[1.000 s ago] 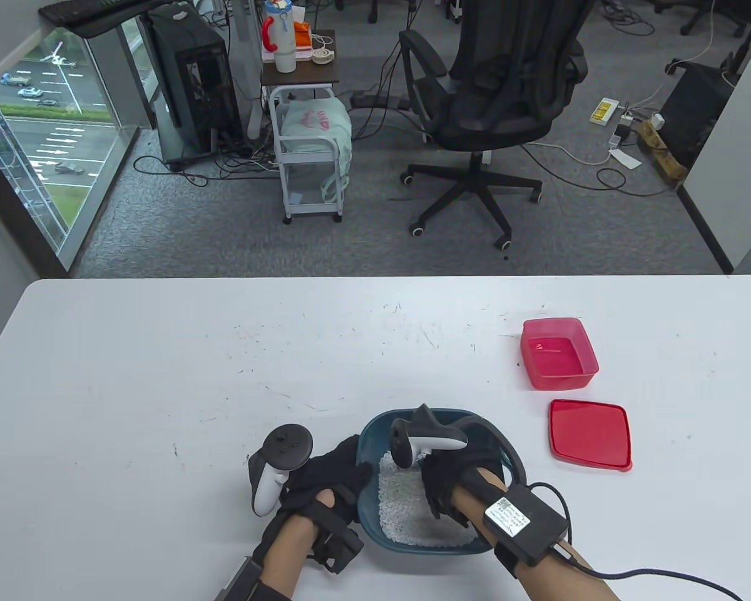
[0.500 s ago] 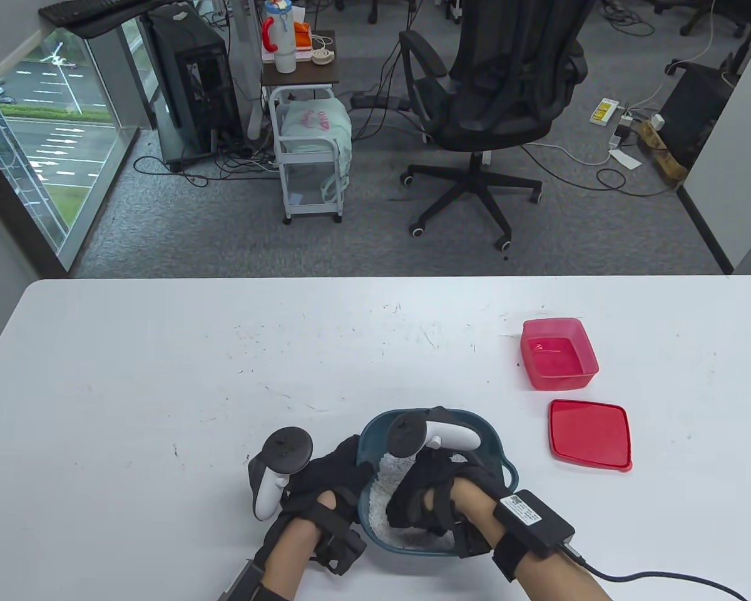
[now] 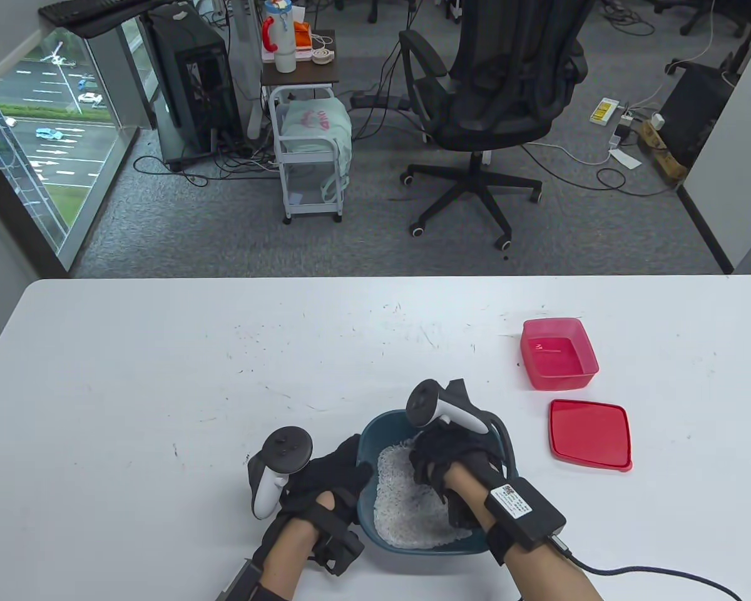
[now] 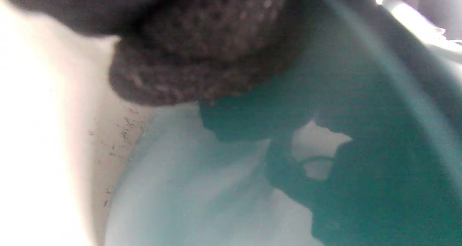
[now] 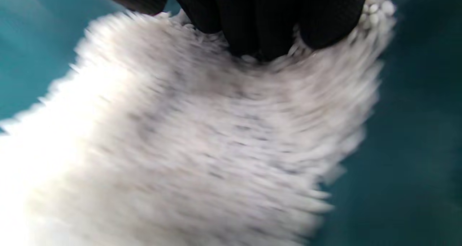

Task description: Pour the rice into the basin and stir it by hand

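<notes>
A teal basin (image 3: 425, 546) sits near the table's front edge with white rice (image 3: 407, 507) inside it. My left hand (image 3: 335, 469) grips the basin's left rim. In the left wrist view a gloved finger (image 4: 202, 58) lies against the teal wall (image 4: 361, 130). My right hand (image 3: 435, 454) is inside the basin at its far right side. Its gloved fingers (image 5: 260, 18) point down into the rice (image 5: 202, 148), which is blurred with motion. The basin's teal floor (image 5: 415, 130) shows beside the rice.
An empty red container (image 3: 558, 354) stands to the right of the basin, with its red lid (image 3: 590, 434) lying flat in front of it. The white table (image 3: 225, 375) stretches to the left and back. A cable trails from my right wrist.
My right hand has swept round through the rice, from the basin's near left side to its far right, and the rice has spread out. The left hand has stayed on the rim.
</notes>
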`<state>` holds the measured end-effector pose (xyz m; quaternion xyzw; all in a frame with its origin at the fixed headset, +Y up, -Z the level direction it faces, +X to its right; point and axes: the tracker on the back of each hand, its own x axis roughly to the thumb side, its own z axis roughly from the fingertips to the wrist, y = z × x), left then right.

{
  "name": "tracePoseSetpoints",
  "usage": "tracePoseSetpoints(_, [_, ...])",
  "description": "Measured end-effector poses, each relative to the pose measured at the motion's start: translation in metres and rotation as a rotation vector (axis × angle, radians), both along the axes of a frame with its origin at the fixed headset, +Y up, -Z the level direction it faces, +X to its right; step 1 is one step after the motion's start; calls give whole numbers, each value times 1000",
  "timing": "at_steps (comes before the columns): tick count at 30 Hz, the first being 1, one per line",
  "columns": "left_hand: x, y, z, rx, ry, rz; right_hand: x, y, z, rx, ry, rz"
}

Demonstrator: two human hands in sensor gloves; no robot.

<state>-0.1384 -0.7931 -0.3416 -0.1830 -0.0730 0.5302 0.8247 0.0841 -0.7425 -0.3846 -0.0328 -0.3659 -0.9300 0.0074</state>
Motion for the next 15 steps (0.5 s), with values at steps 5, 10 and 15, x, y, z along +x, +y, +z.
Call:
tracePoseSetpoints(5, [-1, 0, 1, -4, 20, 1, -8, -6, 23, -135, 102, 98])
tracePoseSetpoints(10, [-1, 0, 2, -2, 40, -2, -21, -11, 44, -286, 224, 36])
tracePoseSetpoints(15, [0, 1, 2, 2, 45, -6, -24, -8, 44, -407, 272, -427])
